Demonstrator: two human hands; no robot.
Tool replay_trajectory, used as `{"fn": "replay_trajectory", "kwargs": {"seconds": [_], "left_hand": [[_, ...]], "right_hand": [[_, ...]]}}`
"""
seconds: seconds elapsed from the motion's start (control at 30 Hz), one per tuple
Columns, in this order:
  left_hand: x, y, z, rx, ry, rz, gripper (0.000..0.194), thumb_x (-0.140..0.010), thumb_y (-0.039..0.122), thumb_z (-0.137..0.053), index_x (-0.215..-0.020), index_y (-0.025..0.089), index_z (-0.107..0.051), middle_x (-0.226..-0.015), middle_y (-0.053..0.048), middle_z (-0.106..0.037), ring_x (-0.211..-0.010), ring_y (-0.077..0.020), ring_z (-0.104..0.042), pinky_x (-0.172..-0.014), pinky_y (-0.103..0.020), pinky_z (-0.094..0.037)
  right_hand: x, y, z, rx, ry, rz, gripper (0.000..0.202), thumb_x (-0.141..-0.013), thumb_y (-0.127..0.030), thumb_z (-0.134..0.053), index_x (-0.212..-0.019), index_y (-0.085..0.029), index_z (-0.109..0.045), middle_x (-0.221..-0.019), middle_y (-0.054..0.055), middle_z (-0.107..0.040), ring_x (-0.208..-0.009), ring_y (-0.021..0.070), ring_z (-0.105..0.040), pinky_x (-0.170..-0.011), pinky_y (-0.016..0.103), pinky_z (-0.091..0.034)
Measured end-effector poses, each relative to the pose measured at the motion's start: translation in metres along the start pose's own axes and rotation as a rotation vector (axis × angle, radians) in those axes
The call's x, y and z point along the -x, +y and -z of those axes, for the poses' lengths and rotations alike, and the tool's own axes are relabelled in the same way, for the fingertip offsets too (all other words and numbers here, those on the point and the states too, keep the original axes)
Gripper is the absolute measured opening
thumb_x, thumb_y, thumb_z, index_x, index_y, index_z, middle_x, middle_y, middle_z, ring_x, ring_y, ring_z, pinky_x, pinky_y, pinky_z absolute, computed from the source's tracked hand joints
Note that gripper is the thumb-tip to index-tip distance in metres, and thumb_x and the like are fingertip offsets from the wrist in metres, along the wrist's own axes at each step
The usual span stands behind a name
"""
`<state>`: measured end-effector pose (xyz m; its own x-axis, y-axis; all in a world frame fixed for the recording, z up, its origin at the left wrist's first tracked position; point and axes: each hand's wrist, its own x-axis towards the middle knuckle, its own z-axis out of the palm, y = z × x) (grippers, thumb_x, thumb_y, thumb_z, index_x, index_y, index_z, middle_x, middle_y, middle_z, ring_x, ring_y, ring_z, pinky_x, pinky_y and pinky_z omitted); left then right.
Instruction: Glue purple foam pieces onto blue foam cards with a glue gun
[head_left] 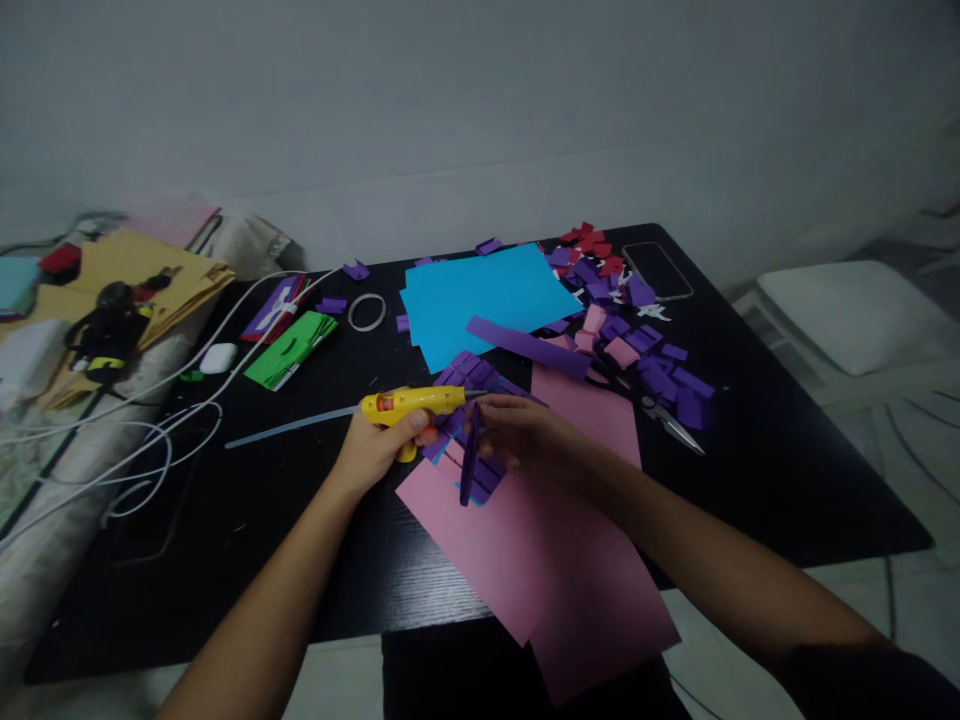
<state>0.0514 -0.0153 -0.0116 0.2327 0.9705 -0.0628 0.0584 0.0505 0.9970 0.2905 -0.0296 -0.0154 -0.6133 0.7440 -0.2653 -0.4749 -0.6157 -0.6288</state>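
My left hand (386,440) is wrapped round a yellow hot glue gun (431,400), its nozzle pointing right. A long clear glue stick (289,427) sticks out of the gun's back. Between the fingers of my right hand (525,430) is a narrow folded purple paper piece (470,460), held upright close to the nozzle. Whether the nozzle touches it I cannot tell. Below both hands lies a panel of purple and pink folded paper pieces (491,475), partly hidden by them. Pink sheets (562,560) lie underneath, reaching over the table's front edge.
Blue sheets (487,295) lie at the back with a purple strip (529,345) across them. Scissors (671,422), purple scraps (660,375) and a phone (658,270) are on the right. Green paper (292,350), a tape ring (367,312) and white cables (187,410) are on the left.
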Motion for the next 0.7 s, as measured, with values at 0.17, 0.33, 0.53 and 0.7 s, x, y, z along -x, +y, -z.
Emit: {"fn": "replay_trajectory", "kwargs": {"seconds": [0.17,0.33,0.53,0.7], "left_hand": [[0.0005,0.0019,-0.0018,0.016,0.025,0.034,0.057,-0.067,0.067,-0.091,-0.082,0.014,-0.077,-0.064,-0.005,-0.074,-0.054,-0.014,-0.067,-0.05,-0.021,-0.054],[0.0011,0.0036,-0.0021,-0.005,0.017,0.027,0.055,-0.069,0.065,-0.09,-0.081,0.014,-0.076,-0.064,-0.005,-0.074,-0.052,-0.0147,-0.067,-0.049,-0.022,-0.053],[0.001,0.0024,-0.0021,-0.007,0.011,0.042,0.052,-0.069,0.061,-0.092,-0.085,0.014,-0.076,-0.065,-0.005,-0.075,-0.051,-0.0157,-0.068,-0.046,-0.022,-0.052],[0.0018,0.0029,-0.0026,0.016,0.097,0.021,0.057,-0.065,0.061,-0.093,-0.092,0.015,-0.073,-0.064,-0.004,-0.074,-0.049,-0.0163,-0.067,-0.043,-0.022,-0.05]], "right_hand": [[-0.0002,0.0011,0.0024,-0.003,0.029,0.002,0.029,-0.082,-0.035,-0.089,-0.102,-0.018,-0.076,-0.09,0.002,-0.074,-0.066,0.0114,-0.07,-0.048,0.017,-0.049],[0.0007,0.0008,0.002,0.009,0.027,0.005,0.027,-0.083,-0.036,-0.089,-0.097,-0.018,-0.076,-0.09,0.003,-0.075,-0.067,0.0118,-0.07,-0.051,0.018,-0.051],[0.0008,0.0005,0.0011,-0.017,0.012,-0.007,0.028,-0.079,-0.036,-0.092,-0.094,-0.017,-0.076,-0.087,0.002,-0.074,-0.065,0.0114,-0.068,-0.049,0.017,-0.049],[0.0017,-0.0008,0.0002,-0.018,0.013,-0.002,0.027,-0.082,-0.037,-0.091,-0.09,-0.017,-0.074,-0.086,0.002,-0.073,-0.065,0.0098,-0.068,-0.05,0.017,-0.05]]}}
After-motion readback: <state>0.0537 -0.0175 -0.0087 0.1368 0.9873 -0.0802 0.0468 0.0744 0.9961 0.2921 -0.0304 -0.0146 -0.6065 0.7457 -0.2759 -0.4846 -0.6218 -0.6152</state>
